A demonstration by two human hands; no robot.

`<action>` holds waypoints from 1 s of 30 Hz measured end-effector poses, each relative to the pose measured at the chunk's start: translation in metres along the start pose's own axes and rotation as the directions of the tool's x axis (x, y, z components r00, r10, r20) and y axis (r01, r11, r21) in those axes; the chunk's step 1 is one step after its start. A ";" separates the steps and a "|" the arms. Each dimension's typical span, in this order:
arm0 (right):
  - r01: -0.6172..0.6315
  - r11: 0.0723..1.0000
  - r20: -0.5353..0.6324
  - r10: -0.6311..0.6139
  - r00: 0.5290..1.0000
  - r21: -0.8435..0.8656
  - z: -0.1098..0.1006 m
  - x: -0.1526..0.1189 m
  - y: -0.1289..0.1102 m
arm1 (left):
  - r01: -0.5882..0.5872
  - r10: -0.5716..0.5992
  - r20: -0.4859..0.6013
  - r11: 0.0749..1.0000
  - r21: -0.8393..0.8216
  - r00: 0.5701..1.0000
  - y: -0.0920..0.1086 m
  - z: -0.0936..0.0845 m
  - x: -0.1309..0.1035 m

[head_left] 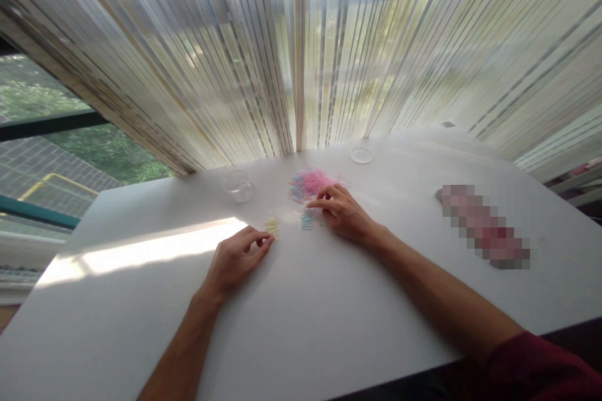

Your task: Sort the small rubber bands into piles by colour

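Note:
A loose pile of small pink and blue pieces point(314, 183) lies on the white table. My right hand point(342, 210) is at the pile's near right edge, index finger reaching left and the other fingers curled; whether it holds a piece is too small to tell. Just left of that fingertip is a small group of light blue pieces point(306, 222). Several pale yellow pieces point(272, 226) form a column farther left. At its near end, my left hand point(241, 257) has thumb and index finger pinched together, with anything between them too small to make out.
A clear round container point(238, 187) stands at the back left of the white table point(263, 338). Near the curtain point(301, 44) lies a clear round lid point(362, 155). A blurred-out long object point(486, 227) is on the right.

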State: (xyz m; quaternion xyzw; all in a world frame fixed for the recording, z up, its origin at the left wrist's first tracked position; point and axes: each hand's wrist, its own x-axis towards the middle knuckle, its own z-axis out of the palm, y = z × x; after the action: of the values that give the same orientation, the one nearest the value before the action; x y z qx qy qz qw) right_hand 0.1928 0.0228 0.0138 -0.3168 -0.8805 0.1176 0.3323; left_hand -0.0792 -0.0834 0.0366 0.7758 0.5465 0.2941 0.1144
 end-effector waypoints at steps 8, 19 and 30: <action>-0.098 0.991 -0.013 0.097 0.995 -0.095 0.001 -0.001 0.002 | 0.004 -0.004 -0.001 1.000 0.003 1.000 0.001 0.000 0.000; 0.003 1.000 0.066 -0.002 0.998 -0.016 0.000 -0.002 0.000 | 0.021 -0.021 0.016 1.000 0.013 1.000 0.002 0.000 0.001; -0.129 0.980 -0.044 0.124 0.991 -0.149 -0.004 -0.003 0.005 | 0.000 0.000 -0.033 1.000 0.012 0.999 0.002 0.000 0.000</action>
State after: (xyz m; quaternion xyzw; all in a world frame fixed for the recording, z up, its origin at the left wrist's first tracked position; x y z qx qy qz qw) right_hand 0.1997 0.0250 0.0136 -0.3986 -0.8591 0.0660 0.3143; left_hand -0.0778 -0.0837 0.0378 0.7715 0.5500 0.3034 0.1007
